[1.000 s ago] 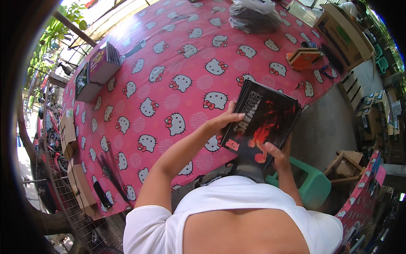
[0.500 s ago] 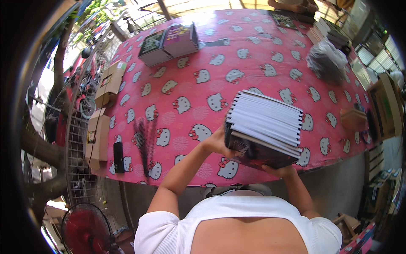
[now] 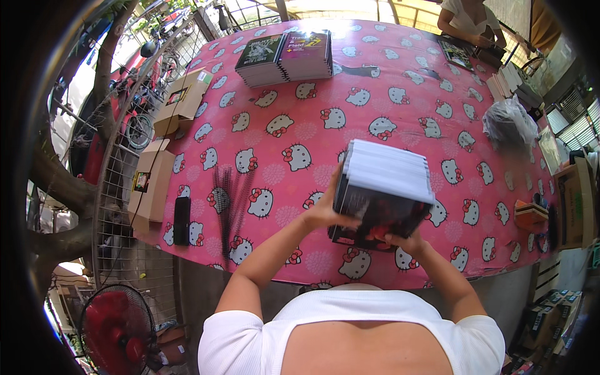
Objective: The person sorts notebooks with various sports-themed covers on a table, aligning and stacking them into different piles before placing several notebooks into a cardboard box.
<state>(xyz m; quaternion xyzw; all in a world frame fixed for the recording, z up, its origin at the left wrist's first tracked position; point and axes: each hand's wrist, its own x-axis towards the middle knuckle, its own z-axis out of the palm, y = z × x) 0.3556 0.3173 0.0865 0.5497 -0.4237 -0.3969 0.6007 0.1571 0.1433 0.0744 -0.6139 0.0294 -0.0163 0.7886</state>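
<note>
A thick stack of books (image 3: 381, 209) with dark covers and white page edges is between my two hands, tilted above the near side of the pink table. My left hand (image 3: 328, 211) is closed round its left side, thumb across the dark front cover. At the lower right of the cover, my right hand (image 3: 406, 242) grips it; part of those fingers is hidden behind the books. Left of them lie several long black binding coils (image 3: 228, 212), and a black phone (image 3: 182, 221) is beside these.
Two stacks of bound books, one green-covered (image 3: 259, 56) and one purple-covered (image 3: 306, 55), stand at the far left. Cardboard boxes (image 3: 152, 181) line the left edge. A plastic bag (image 3: 509, 125) sits far right, near a seated person (image 3: 478, 28). A red fan (image 3: 117, 328) stands lower left.
The stack has tipped, showing more of its dark cover and less of the page edges. My right hand has come up onto the cover. The whole view has shifted a little.
</note>
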